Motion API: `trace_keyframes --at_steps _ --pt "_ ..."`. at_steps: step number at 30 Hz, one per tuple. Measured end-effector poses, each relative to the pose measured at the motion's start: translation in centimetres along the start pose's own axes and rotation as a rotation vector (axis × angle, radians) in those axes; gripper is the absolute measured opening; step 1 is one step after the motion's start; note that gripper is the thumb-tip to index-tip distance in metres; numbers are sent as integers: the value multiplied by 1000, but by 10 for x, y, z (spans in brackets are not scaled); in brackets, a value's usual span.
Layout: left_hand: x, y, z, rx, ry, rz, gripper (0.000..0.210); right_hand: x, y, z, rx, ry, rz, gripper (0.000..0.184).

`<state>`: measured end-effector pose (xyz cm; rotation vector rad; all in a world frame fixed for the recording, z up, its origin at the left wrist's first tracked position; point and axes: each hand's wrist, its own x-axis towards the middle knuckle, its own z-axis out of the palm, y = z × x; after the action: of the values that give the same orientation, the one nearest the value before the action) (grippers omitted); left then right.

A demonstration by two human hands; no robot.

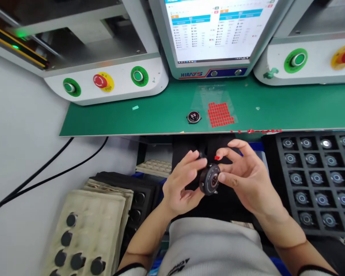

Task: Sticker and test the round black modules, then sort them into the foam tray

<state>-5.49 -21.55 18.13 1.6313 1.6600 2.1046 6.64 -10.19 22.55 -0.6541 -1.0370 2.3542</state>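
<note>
Between my two hands, just in front of the bench edge, is a round black watch case (210,179) without a strap, its sensor back turned up toward me. My left hand (181,184) grips it from the left by its rim. The thumb of my right hand (247,176) presses on the case from the right, with fingers curled behind it. A small red sticker (217,157) clings to a raised fingertip of that right hand. On the green bench lie another watch (193,117), face up and lit, and a clear sheet of red stickers (220,115).
At right stands a black compartment tray (301,180) with watch cases in its cells. Beige trays (94,214) holding dark round pieces are stacked at lower left. Behind the green bench (161,119) are a monitor (212,34) and machines with green and red buttons (100,81).
</note>
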Motion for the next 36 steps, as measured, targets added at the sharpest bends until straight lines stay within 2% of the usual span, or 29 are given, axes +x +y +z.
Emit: trace_keyframes --at_steps 2,4,6,8,9,11,13,16,18,20,22,24,27,31,36 --pt "7 0 -1 -147 36 -228 44 1 -8 -6 -103 -4 -92 53" --pt "15 -1 -4 -424 -35 -607 18 1 -16 -9 -258 -22 -180 51" --pt "20 -3 -8 -786 -259 -964 30 1 -23 -10 -406 -60 -211 52" --pt "22 -5 -8 -1080 -445 -1191 45 0 -28 -9 -486 -116 -190 55" --pt "21 -6 -7 -1173 -479 -1248 48 0 -30 -9 -507 -133 -183 55" --pt "19 -8 -3 -1248 -469 -1293 48 0 -34 -9 -540 -155 -190 56" --pt "17 -9 1 -1257 -448 -1292 50 1 -37 -10 -579 -170 -183 56" --pt "16 -10 4 -1255 -483 -1267 51 1 -40 -12 -604 -234 -131 60" --pt "17 -9 3 -1165 -474 -1210 56 1 -40 -12 -612 -253 -169 60" --pt "18 -5 2 -972 -392 -1076 61 -1 -38 -10 -617 -197 -300 55" --pt "19 2 1 -757 -291 -879 67 -5 -36 -6 -601 -93 -424 46" --pt "18 10 1 -587 -220 -694 73 -10 -32 -2 -540 -19 -451 37" --pt "18 22 1 -395 -169 -552 70 -16 -26 4 -378 -9 -333 29" --pt "20 33 2 -246 -146 -509 61 -18 -17 8 -134 -77 -137 28" --pt "24 38 0 -143 -125 -452 59 -18 -13 11 9 -95 28 31"
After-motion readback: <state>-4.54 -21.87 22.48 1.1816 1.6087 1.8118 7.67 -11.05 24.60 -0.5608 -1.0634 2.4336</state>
